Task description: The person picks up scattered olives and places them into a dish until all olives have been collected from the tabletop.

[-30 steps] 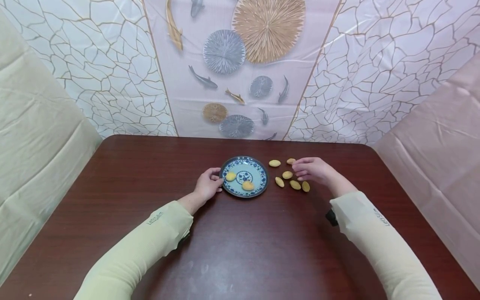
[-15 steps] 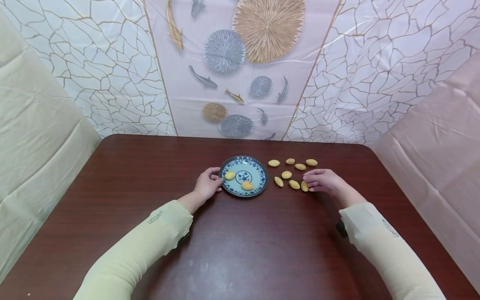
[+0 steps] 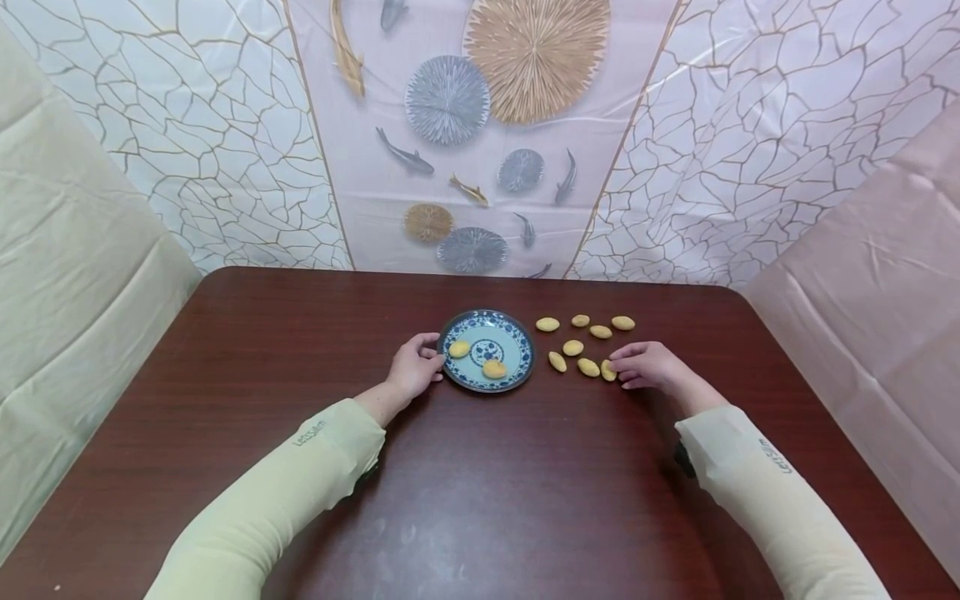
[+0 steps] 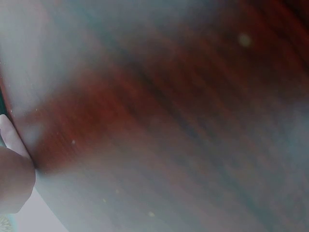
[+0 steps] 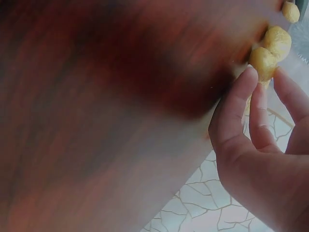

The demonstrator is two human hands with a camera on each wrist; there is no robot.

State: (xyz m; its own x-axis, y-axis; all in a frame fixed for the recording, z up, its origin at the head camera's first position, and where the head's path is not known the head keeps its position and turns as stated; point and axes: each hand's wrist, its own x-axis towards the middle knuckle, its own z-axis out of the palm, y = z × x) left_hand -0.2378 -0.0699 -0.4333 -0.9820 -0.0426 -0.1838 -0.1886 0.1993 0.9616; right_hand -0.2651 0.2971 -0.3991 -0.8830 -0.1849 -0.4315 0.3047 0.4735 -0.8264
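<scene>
A round blue-and-white patterned plate (image 3: 487,325) lies on the table with two yellow oval, potato-like pieces on it, one at the left (image 3: 460,349) and one near the front (image 3: 494,369). My left hand (image 3: 412,367) holds the plate's left rim; in the left wrist view only part of that hand (image 4: 14,179) shows at the left edge. To the right of the plate, several similar pieces lie loosely grouped. My right hand (image 3: 649,367) pinches the rightmost piece of the front row (image 3: 608,371). In the right wrist view, fingertips stand on either side of this yellow piece (image 5: 263,63).
The dark reddish-brown table (image 3: 480,500) reaches back to a patterned wall hanging (image 3: 480,150). More yellow pieces sit behind the right hand, including one at the far right (image 3: 622,322) and one near the plate (image 3: 547,325). Pale cloth hangs at both sides.
My right hand has moved right and toward me, from the back pieces to the front right one, uncovering pieces behind. The left hand stays at the plate.
</scene>
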